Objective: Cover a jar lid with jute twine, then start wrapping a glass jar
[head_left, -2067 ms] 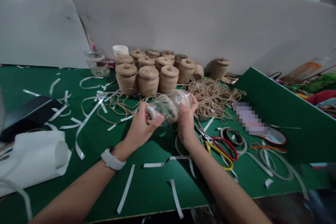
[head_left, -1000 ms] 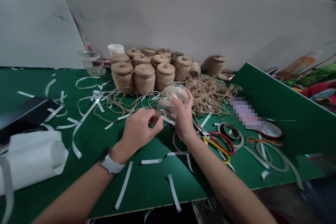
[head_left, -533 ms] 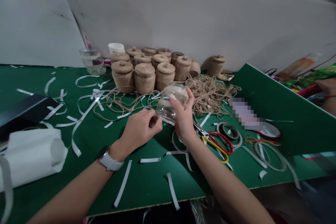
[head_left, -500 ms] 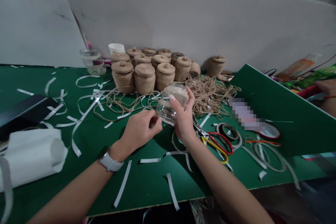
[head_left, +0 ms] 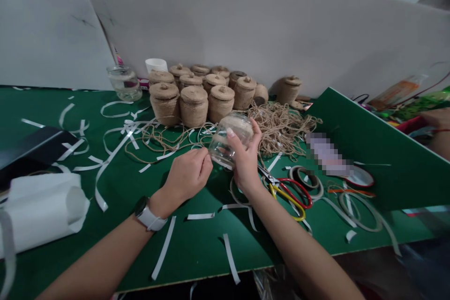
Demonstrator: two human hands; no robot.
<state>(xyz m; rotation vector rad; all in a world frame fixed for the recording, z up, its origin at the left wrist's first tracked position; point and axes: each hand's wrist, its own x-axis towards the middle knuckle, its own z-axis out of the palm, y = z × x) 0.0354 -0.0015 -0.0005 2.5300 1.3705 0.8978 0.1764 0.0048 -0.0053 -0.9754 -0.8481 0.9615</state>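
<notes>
My right hand (head_left: 246,154) grips a clear glass jar (head_left: 222,143), tilted on its side above the green table (head_left: 200,262). Its thumb lies across the glass and the fingers wrap round the far side. Close to the jar's lower left edge is my left hand (head_left: 188,173), closed with thumb and fingers pressed together; whatever it pinches, if anything, is hidden. Behind the jar lies a loose heap of brown twine (head_left: 281,126). Several twine-wrapped jars with lids (head_left: 194,105) stand together behind my hands.
Scissors with red and yellow handles (head_left: 290,194) lie right of my right wrist, beside tape rolls (head_left: 309,182). White strips (head_left: 163,248) are scattered about. Another glass jar (head_left: 123,83) stands back left, a white roll (head_left: 45,206) front left. A green board (head_left: 379,154) rises at right; another person's arm (head_left: 439,126) shows beyond.
My left hand's fingers have closed more tightly and its wrist has turned slightly, hiding the fingertips. The jar stays in my right hand, nearly unmoved.
</notes>
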